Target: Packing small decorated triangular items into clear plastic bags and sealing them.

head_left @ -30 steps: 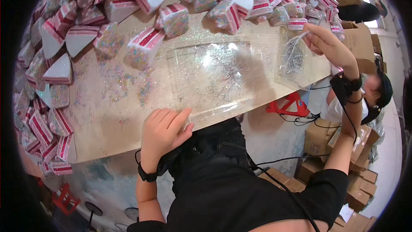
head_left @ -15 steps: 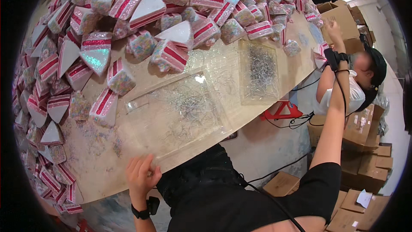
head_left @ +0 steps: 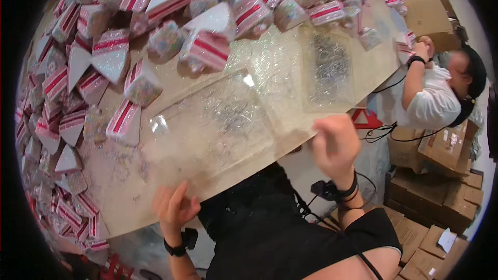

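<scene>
Pink-and-white cake-shaped pieces [head_left: 110,54] crowd the upper left and top; a shallow clear tray [head_left: 189,137] with silvery strands [head_left: 236,115] lies mid-frame, the left hand [head_left: 174,207] loosely open below it, the right hand [head_left: 336,145] blurred right of centre, a co-worker [head_left: 431,98] far right

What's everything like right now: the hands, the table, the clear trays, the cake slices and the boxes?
Table: strewn with coloured specks at left
Left hand: looks empty, fingers loosely bent
Right hand: blurred; can't tell if empty
Larger clear tray: silvery strands inside
Smaller clear tray: more thickly filled with strands
Cake slices: heaped, lying at different angles
Top-right box: open
Lower-right boxes: stacked
</scene>
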Available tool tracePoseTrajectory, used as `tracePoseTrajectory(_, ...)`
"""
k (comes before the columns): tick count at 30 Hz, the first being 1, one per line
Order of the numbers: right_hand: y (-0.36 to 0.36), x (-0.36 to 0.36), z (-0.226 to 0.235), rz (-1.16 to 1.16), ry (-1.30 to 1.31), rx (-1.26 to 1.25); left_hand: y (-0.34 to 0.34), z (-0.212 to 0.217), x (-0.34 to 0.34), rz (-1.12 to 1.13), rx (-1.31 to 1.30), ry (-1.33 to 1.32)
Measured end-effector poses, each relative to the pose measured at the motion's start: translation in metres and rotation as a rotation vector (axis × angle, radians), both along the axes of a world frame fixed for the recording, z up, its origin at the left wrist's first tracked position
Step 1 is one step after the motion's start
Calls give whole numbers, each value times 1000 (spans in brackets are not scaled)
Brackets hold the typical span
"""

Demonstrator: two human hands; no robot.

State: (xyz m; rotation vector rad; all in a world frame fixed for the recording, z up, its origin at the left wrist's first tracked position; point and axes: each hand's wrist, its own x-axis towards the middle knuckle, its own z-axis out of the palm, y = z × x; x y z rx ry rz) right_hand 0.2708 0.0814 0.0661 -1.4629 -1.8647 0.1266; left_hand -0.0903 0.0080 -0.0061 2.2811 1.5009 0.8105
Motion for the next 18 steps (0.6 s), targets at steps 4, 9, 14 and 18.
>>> tracePoseTrajectory(4,-3,-61,-13,84,201,-114,8,3,0,-26,68,-94)
tracePoseTrajectory(9,19,-83,-10,57,434,-533,13,2,10,22,6,-154)
tracePoseTrajectory(14,36,-107,-19,65,-302,-286,12,2,8,25,36,-126)
tracePoseTrajectory(18,37,-104,-23,124,-176,-533,11,2,7,24,38,-129)
